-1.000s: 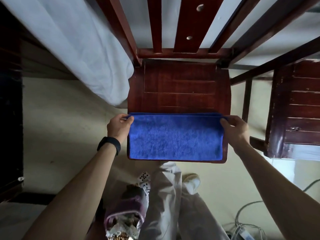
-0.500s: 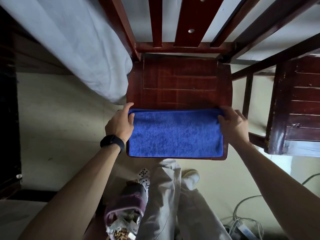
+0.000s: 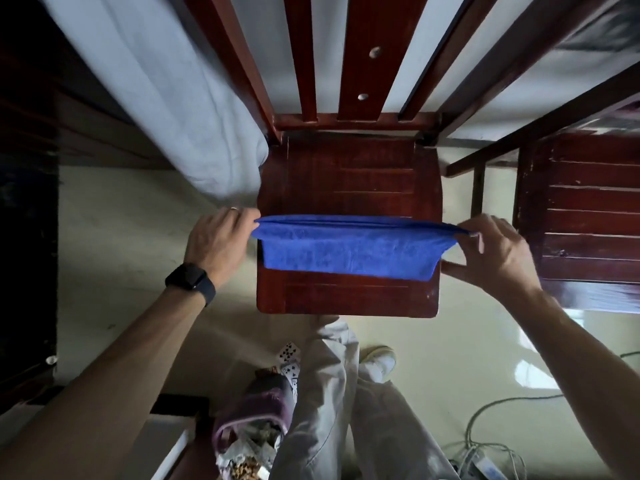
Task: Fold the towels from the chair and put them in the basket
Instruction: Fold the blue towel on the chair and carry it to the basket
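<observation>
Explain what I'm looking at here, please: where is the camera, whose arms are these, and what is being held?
No machine here: one camera sits on a person's head, looking down at their own arms. The left hand, wearing a dark watch, and the right hand each hold one end of a blue towel, its far edge raised, its near edge resting on the seat of a wooden chair. A white sheet hangs at the left; playing cards lie on the floor.
</observation>
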